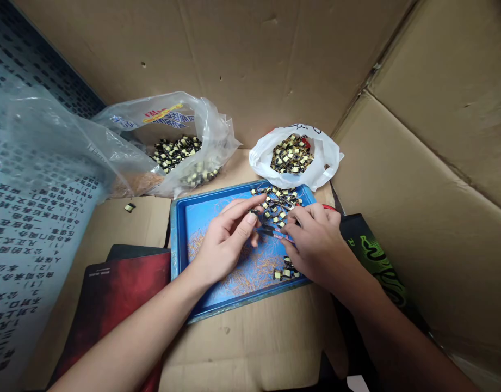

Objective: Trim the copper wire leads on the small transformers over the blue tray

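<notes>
A blue tray (pixel 180 239) lies on cardboard and holds a pile of small black-and-yellow wound parts (pixel 279 204) and fine copper wire scraps (pixel 254 269). My left hand (pixel 226 239) hovers over the tray's middle, thumb and fingers pinched on one small part (pixel 254 211). My right hand (pixel 315 239) rests on the tray's right side, fingers curled round a thin dark tool (pixel 270 232) with a red handle showing behind the hand. A few more parts (pixel 285 272) lie under my right wrist.
A clear plastic bag (pixel 180 152) of the same parts sits at the back left, a white bag (pixel 293 155) of them at the back right. One loose part (pixel 130 207) lies on the cardboard. A red-and-black pad (pixel 111 294) and a green-printed black pad (pixel 372 256) flank the tray.
</notes>
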The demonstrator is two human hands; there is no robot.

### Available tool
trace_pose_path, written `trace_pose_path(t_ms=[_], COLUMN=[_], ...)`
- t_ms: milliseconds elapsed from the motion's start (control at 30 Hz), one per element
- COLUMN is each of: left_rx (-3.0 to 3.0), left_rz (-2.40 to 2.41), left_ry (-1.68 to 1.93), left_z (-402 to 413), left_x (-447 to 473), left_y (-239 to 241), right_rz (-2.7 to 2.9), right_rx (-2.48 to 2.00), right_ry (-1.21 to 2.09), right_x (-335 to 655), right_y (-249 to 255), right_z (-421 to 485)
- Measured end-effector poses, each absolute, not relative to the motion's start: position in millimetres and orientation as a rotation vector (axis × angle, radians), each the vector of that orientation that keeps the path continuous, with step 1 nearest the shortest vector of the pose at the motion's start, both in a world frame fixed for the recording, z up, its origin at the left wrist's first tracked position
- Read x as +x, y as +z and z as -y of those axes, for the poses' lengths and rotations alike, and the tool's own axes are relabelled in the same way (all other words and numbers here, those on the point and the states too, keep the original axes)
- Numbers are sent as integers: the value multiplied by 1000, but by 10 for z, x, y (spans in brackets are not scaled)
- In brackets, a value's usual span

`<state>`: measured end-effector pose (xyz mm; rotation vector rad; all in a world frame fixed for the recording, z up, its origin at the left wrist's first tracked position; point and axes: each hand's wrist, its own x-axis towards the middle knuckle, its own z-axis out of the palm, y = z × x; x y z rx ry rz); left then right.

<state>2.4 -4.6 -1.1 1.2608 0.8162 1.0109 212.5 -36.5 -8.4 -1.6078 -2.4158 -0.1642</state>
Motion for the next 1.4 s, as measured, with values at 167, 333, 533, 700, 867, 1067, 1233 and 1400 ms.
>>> trace_pose_path(t_ms=[167, 333, 533, 700, 867, 1067, 1233, 1400], left_rx=[1111, 1095, 1036, 999, 1025, 1017, 988, 1002], left_rz=[-746, -726, -682, -679, -719, -758, -770, -770], left_ry=[1068, 1052, 997, 979, 938, 926, 941, 933], left_z=[44, 29, 20, 16, 8, 5, 18, 31], left_x=[42, 29, 15, 13, -4, -7, 22, 28], left_y=[-3, -10, -20, -29, -40, -33, -22, -13], right_rz=[2247, 1799, 1585, 1849, 1955, 2035, 2131, 2166], right_rx=[-1501, -1389, -1497, -1389, -1339, -1300, -1234, -1096], right_ry=[-12, 467, 790, 600, 439, 144, -172, -219], right_x=[2137, 2202, 2210, 2182, 2182, 2194, 2203, 2202], right_y=[-31, 73, 120, 133, 88, 66, 81, 97], right_z=[318, 312, 342, 329, 347, 349, 351, 354])
